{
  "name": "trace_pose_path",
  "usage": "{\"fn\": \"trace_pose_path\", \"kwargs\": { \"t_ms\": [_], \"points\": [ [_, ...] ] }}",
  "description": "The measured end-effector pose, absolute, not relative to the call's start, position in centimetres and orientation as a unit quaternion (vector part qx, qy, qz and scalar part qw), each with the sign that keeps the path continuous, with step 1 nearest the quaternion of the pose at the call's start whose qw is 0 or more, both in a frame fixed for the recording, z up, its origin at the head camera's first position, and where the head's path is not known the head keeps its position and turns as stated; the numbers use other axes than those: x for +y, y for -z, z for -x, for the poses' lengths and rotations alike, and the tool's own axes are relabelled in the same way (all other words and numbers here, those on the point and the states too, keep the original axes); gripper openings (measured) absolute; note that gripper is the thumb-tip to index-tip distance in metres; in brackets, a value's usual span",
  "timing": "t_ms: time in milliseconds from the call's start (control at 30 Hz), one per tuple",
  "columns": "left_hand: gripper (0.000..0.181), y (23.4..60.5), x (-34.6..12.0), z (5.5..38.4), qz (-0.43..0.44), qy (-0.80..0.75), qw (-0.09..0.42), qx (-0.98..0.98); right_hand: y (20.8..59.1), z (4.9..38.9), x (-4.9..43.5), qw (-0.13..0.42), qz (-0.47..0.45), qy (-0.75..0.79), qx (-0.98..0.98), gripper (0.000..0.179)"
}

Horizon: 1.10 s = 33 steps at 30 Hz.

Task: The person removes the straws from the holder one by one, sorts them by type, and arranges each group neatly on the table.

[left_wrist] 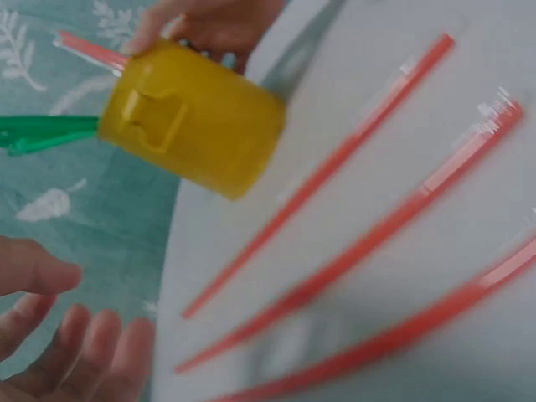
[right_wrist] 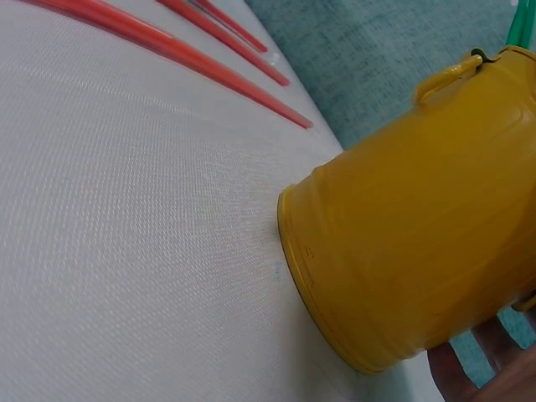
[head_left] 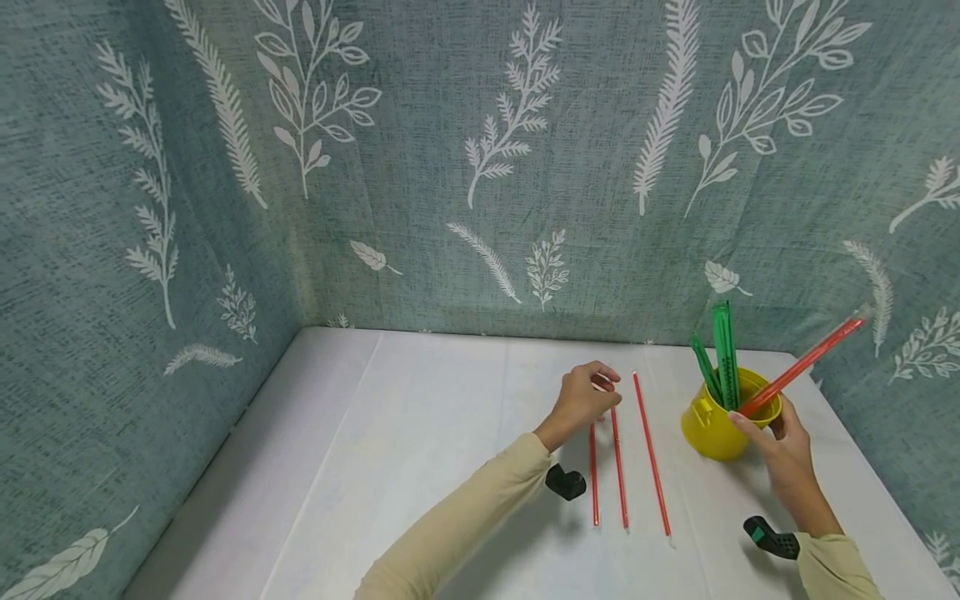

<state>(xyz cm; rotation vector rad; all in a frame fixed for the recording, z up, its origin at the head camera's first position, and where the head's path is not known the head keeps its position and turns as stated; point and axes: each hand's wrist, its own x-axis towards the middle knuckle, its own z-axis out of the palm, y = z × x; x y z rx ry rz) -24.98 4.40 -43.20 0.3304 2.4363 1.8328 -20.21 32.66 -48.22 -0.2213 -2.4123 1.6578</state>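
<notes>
My right hand [head_left: 787,454] grips the yellow bucket [head_left: 716,433] at its right side, thumb over the rim, the other fingers behind. Green wrapped straws [head_left: 725,354] stand in the bucket, and a red wrapped straw [head_left: 806,360] leans out to the right, close by the thumb. Three red straws lie lengthwise on the white table: a right one [head_left: 651,454], a middle one [head_left: 618,467] and a left one [head_left: 595,483]. Over the far ends of the left two hovers my left hand [head_left: 583,402], fingers loosely bent and apart from the thumb. Nothing shows between those fingers [left_wrist: 105,352].
The white table [head_left: 420,433] stretches away to the left. Leaf-patterned green cloth [head_left: 450,167] hangs behind it and along both sides. A black device [head_left: 566,482] sits at the left wrist, another black device [head_left: 771,537] at the right.
</notes>
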Motion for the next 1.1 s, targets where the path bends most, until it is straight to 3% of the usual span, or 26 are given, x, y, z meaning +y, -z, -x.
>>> {"fn": "trace_pose_path", "kwargs": {
  "t_ms": [1100],
  "points": [
    [0.025, 37.2, 12.0, 23.7, -0.218, -0.661, 0.046, 0.716, 48.3, 20.2, 32.4, 0.111, 0.078, -0.57, -0.811, 0.077]
  ]
}}
